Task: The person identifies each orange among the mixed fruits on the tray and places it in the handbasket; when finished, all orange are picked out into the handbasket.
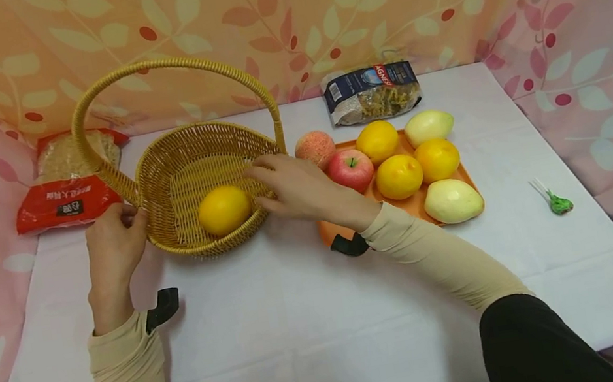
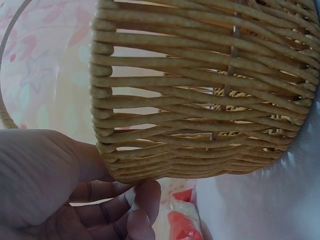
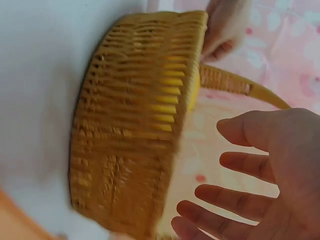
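Observation:
A wicker basket (image 1: 197,138) with a tall arched handle stands at the left of the table. My left hand (image 1: 115,243) pinches its left rim near the handle's foot; in the left wrist view, the thumb and fingers (image 2: 145,200) meet at the woven edge. Inside the basket lies one yellow oval fruit (image 1: 225,210), like a lemon. Over the right rim hovers my right hand (image 1: 306,188), holding nothing. Its fingers (image 3: 235,200) are spread and apart from the basket wall in the right wrist view.
An orange tray (image 1: 415,204) holds a red apple (image 1: 350,171), a peach-like fruit (image 1: 315,149), yellow fruits (image 1: 399,177) and pale oval fruits (image 1: 453,201). Behind it lies a pasta bag (image 1: 372,94). A red bag (image 1: 67,200) is at far left, a small green item (image 1: 560,204) at right.

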`<state>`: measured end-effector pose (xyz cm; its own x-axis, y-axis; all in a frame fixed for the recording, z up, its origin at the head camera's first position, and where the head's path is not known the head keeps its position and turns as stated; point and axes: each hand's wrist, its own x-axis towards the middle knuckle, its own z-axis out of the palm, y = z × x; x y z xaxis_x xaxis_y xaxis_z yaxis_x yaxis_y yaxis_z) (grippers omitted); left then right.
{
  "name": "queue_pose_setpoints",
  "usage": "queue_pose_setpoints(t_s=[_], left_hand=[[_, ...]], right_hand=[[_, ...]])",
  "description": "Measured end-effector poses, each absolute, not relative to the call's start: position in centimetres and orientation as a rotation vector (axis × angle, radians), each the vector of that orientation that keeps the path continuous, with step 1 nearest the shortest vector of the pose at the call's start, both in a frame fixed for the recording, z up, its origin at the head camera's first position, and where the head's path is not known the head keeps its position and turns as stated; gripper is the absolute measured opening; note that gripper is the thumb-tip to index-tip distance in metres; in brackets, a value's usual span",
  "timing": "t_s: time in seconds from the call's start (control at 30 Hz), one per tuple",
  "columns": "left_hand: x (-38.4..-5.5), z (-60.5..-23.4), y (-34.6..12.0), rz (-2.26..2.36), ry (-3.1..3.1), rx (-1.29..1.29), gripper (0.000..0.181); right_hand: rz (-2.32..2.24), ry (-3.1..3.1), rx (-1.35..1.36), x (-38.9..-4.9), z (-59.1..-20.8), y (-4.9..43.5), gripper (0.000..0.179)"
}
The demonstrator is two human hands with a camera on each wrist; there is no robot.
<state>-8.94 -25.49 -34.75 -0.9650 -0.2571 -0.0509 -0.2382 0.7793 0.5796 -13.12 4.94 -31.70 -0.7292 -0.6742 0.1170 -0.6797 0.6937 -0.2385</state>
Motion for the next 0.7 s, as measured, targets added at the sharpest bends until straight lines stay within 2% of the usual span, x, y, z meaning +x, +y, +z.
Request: queue_pose_setpoints(t_s=[0.27,0.7], left_hand=[[-9.0,-34.9,-25.5,-0.954,-2.932,0.418,0.043],[-9.0,-34.8,-25.6,-0.953,-2.934,0.407,0.043]], right_hand=[[0.498,-2.762,0.982,-12.3,-30.6,11.0,0.042],[0.428,-2.773,0.627,-10.5,-29.3,22.6,0.045]])
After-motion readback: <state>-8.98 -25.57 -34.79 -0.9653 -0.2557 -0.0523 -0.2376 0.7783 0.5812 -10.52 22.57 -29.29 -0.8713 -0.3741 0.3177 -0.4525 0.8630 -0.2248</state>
